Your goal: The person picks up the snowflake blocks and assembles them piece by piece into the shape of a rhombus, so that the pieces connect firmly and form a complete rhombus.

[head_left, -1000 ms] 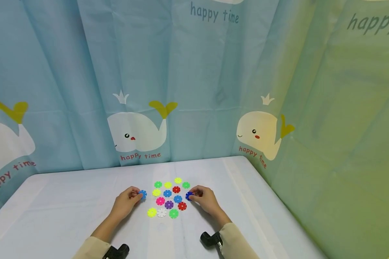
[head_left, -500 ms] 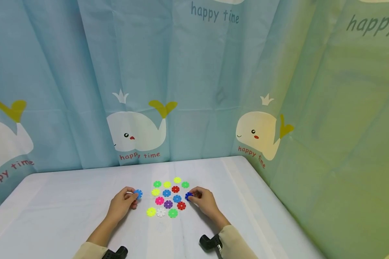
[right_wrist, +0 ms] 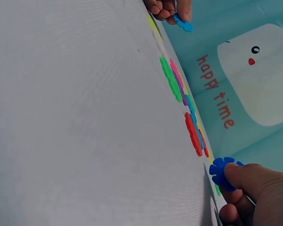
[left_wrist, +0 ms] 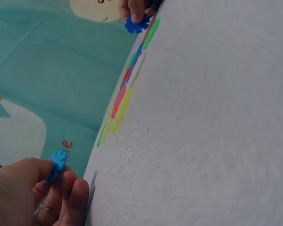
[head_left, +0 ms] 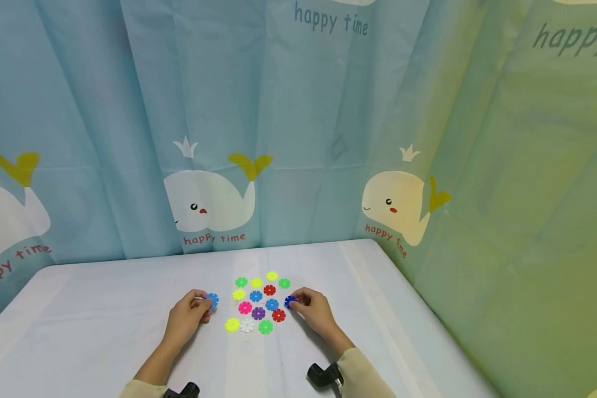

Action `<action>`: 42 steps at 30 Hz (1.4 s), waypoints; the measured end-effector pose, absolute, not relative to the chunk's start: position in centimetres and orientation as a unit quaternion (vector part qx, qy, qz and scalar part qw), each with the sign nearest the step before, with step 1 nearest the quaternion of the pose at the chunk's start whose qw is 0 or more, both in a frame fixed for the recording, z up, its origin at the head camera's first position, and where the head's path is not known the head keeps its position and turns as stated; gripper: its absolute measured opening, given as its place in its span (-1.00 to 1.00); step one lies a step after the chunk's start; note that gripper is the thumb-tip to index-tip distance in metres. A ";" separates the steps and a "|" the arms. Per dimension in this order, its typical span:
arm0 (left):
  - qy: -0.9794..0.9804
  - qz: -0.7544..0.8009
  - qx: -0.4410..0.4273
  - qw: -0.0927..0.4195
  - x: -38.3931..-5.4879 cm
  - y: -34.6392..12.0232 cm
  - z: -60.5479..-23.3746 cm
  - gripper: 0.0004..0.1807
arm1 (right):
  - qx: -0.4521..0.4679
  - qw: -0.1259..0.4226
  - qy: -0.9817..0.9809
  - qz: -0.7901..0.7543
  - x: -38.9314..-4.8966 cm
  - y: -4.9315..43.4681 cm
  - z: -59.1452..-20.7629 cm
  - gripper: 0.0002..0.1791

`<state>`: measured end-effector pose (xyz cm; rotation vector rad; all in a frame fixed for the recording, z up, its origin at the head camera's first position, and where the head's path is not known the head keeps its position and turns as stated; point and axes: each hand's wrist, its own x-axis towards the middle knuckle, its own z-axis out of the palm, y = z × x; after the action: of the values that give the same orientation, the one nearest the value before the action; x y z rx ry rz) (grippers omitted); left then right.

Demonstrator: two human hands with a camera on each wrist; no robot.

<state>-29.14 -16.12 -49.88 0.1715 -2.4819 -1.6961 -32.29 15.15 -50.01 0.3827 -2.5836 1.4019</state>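
Between thumb and fingers, my left hand pinches a light blue notched plastic disc, left of a cluster of similar discs. On the cluster's right side, my right hand pinches a dark blue notched disc, its thumb across the face. The flat discs between the hands include a purple one, a pink one, a white one and several in yellow, green, red and light blue. In the left wrist view the light blue disc stands tilted above the fingertips.
The discs lie on a white-covered table. A blue curtain with whale prints hangs along its back edge, and a greenish curtain runs along the right. Black wrist mounts sit by both sleeves.
My left hand has drawn slightly left with the light blue disc, away from the cluster, then stayed nearly still. The right hand keeps its pinch on the dark blue disc in about the same place.
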 end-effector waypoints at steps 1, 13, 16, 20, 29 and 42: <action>-0.823 -0.561 0.058 0.065 -29.1 -16.1 -49.9 -0.78 | 0.130 0.089 -0.868 0.470 -32.2 15.2 -50.0 -0.89; -0.825 -0.556 0.062 0.076 -28.0 -15.3 -49.9 -0.78 | 0.137 0.091 -0.872 0.462 -31.5 15.4 -50.2 -0.91; -0.822 -0.560 0.059 0.082 -27.9 -15.1 -49.8 -0.80 | 0.133 0.090 -0.871 0.464 -31.4 15.4 -50.2 -0.90; -0.817 -0.567 0.056 0.086 -27.7 -14.8 -49.7 -0.81 | 0.130 0.092 -0.869 0.468 -31.3 15.4 -50.2 -0.89; -0.808 -0.580 0.050 0.088 -27.4 -14.5 -49.6 -0.82 | 0.128 0.101 -0.860 0.483 -30.8 15.3 -50.2 -0.89; -0.801 -0.592 0.042 0.078 -26.7 -13.5 -49.8 -0.81 | 0.130 0.092 -0.849 0.504 -30.3 14.9 -50.2 -0.87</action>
<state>-26.73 -13.52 -49.81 0.1261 -2.3990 -1.7711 -30.29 14.89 -50.19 0.3851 -2.5223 1.4962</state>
